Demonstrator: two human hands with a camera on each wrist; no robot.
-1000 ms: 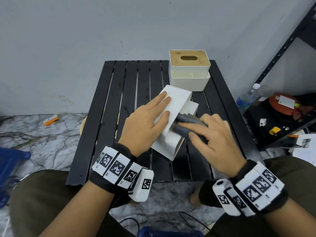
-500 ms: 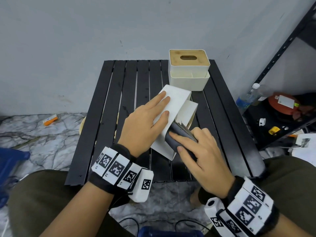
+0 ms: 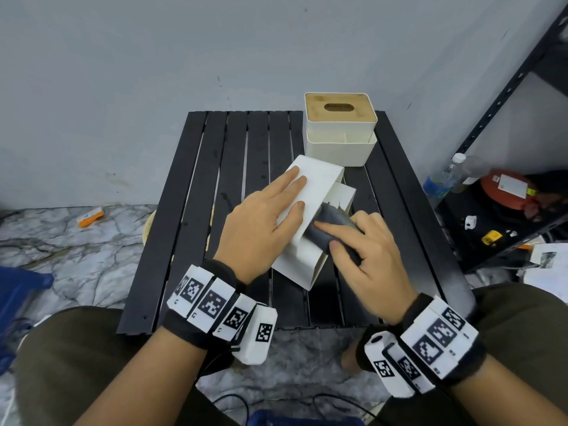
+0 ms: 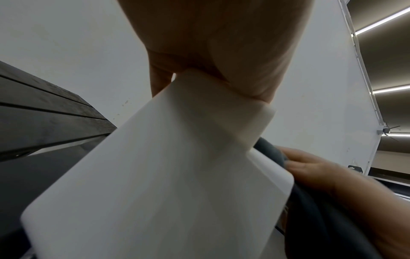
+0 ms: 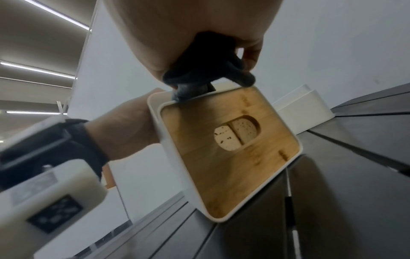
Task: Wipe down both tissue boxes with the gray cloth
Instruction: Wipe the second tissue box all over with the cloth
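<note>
right hand [image 3: 365,256] pinching gray cloth [image 3: 332,229], now back up the tipped tissue box's [image 3: 310,192] side | left hand [image 3: 264,216] spread flat, steadying | stroke repeating; second tissue box [image 3: 339,142] at table's [image 3: 196,210] far edge unwiped, I judge

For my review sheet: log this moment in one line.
stage: wiping near box | left hand: steadies tipped box | right hand: rubs cloth on it | far box: untouched
</note>
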